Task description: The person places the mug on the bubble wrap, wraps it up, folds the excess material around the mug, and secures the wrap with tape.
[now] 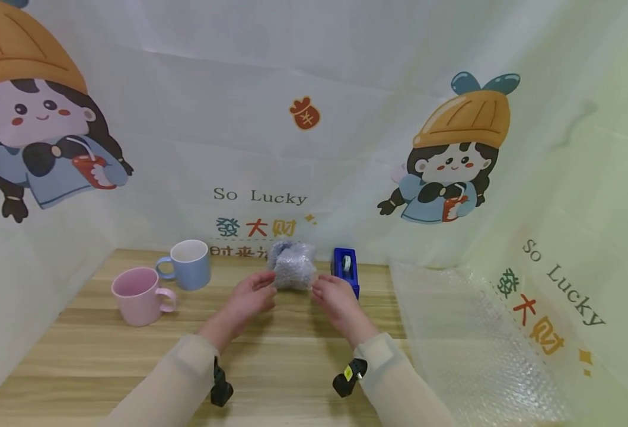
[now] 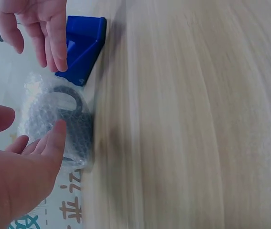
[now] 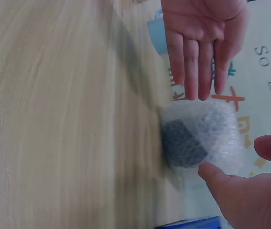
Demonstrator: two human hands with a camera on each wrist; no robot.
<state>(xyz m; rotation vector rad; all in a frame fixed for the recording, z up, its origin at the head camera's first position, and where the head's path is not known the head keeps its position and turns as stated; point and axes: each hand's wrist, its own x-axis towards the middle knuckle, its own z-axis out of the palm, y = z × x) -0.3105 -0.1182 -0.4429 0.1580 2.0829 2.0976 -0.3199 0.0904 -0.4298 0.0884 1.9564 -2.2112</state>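
Note:
A dark mug wrapped in bubble wrap (image 1: 294, 267) stands at the back of the table; its handle shows through the film in the left wrist view (image 2: 75, 102). My left hand (image 1: 246, 301) is at the wrapped mug's left, fingers extended. On the other side is my right hand (image 1: 341, 303), its fingers also fairly straight and the palm turned inward. Neither hand grips anything. Whether the fingertips touch the wrap cannot be told. In the right wrist view the left palm (image 3: 204, 28) faces the wrapped mug.
A blue tape dispenser (image 1: 350, 276) stands just right of the wrapped mug, close to my right fingers. A pink mug (image 1: 137, 305) and a light blue mug (image 1: 193, 270) stand at the left. Flat bubble wrap (image 1: 468, 350) covers the table's right side. A printed cloth (image 1: 249, 136) hangs behind.

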